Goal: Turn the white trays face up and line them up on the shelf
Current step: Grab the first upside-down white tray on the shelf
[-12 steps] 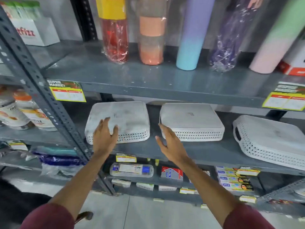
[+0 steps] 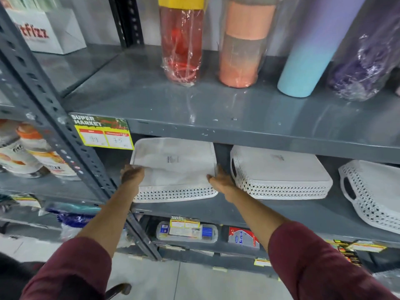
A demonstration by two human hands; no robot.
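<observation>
Upper grey metal shelf board (image 2: 216, 109) holds, from 11 to 2 o'clock: red plastic-wrapped bottle with yellow cap (image 2: 181, 40), orange-and-grey wrapped tumbler (image 2: 243, 44), pale blue-lilac tumbler (image 2: 313, 53), purple wrapped bottle (image 2: 363, 68). Yellow-and-red price label (image 2: 101, 133) at 9 o'clock on shelf edge.

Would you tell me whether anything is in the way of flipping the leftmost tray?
Both hands, left hand and right hand, already grip the leftmost tray. The upper shelf sits close overhead, limiting flipping room.
</observation>
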